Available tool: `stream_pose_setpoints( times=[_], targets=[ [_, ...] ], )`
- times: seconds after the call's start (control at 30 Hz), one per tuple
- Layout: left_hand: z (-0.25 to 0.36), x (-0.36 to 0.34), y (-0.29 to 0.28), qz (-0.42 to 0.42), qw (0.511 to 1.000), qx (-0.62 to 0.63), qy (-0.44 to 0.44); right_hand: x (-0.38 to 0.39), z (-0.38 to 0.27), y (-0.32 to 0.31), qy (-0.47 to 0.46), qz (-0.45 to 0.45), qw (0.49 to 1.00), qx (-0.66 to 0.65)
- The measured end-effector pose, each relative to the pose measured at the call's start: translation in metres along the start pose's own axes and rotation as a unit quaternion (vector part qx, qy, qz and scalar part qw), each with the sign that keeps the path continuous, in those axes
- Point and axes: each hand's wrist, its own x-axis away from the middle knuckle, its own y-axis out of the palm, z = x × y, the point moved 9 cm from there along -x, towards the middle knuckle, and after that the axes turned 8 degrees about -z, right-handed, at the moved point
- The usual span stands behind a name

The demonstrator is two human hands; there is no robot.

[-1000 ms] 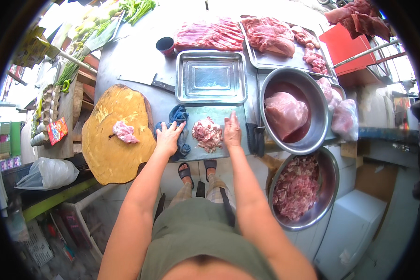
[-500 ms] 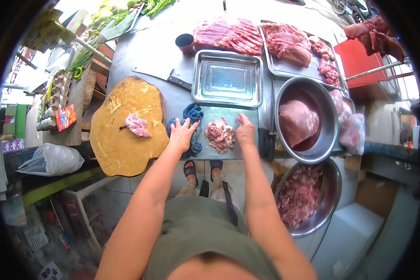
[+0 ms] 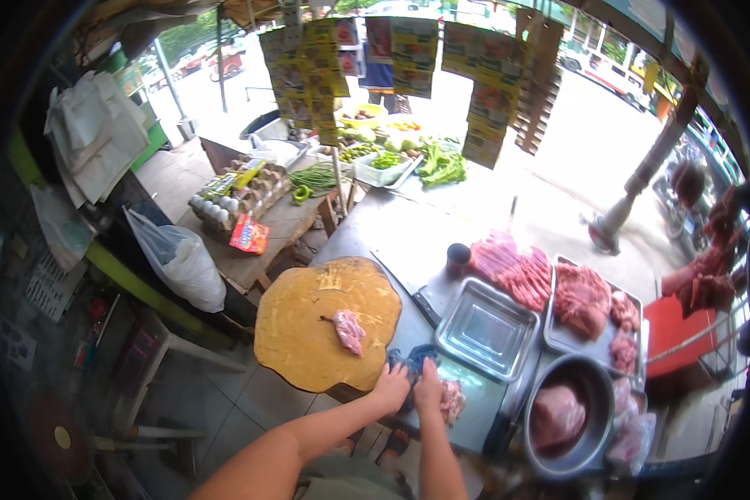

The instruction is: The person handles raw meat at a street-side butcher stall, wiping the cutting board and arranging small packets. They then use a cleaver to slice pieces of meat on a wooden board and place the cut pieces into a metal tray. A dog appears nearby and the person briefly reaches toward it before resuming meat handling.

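My left hand (image 3: 392, 383) and my right hand (image 3: 428, 382) are together on a crumpled blue cloth (image 3: 407, 361), fingers gripping it. Just right of them, a small pile of chopped meat (image 3: 452, 400) lies on a glassy board, partly behind my right hand. To the left is a thick round wooden chopping block (image 3: 296, 321) bearing a pink piece of meat (image 3: 348, 332). An empty steel tray (image 3: 487, 325) lies beyond the cloth, with a knife (image 3: 427, 304) beside it.
Meat slabs (image 3: 508, 265), a meat tray (image 3: 573, 329) and a steel bowl with meat (image 3: 558, 415) fill the counter's right. A dark cup (image 3: 458, 258) stands behind. Eggs (image 3: 225, 196), a white bag (image 3: 187, 262) and vegetables (image 3: 440, 167) are leftward and behind; packets (image 3: 492, 100) hang above.
The view has swung up toward the stall front and street. My right hand has moved left from beside the meat pile onto the blue cloth, and my left hand's fingers have closed on it.
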Motion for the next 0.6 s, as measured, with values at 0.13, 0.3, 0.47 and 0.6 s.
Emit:
stream_pose_setpoints(
  times=[0.13, 0.3, 0.47, 0.6],
  targets=[
    [-0.058, 0.062, -0.052, 0.192, 0.967, 0.169, 0.007, 0.005, 0.002, 0.065, -0.032, -0.121, 0.990, 0.073],
    [-0.145, 0.109, -0.030, 0.080, 0.969, 0.063, -0.227, -0.016, -0.011, 0.043, -0.040, -0.158, 0.977, 0.134],
    [-0.171, 0.127, 0.027, -0.098, 0.939, 0.054, -0.326, -0.013, -0.021, 0.022, 0.042, -0.073, 0.996, 0.026],
    [-0.171, 0.124, 0.040, -0.093, 0.938, 0.082, -0.325, -0.005, -0.037, 0.022, -0.006, -0.050, 0.997, 0.063]
  ],
)
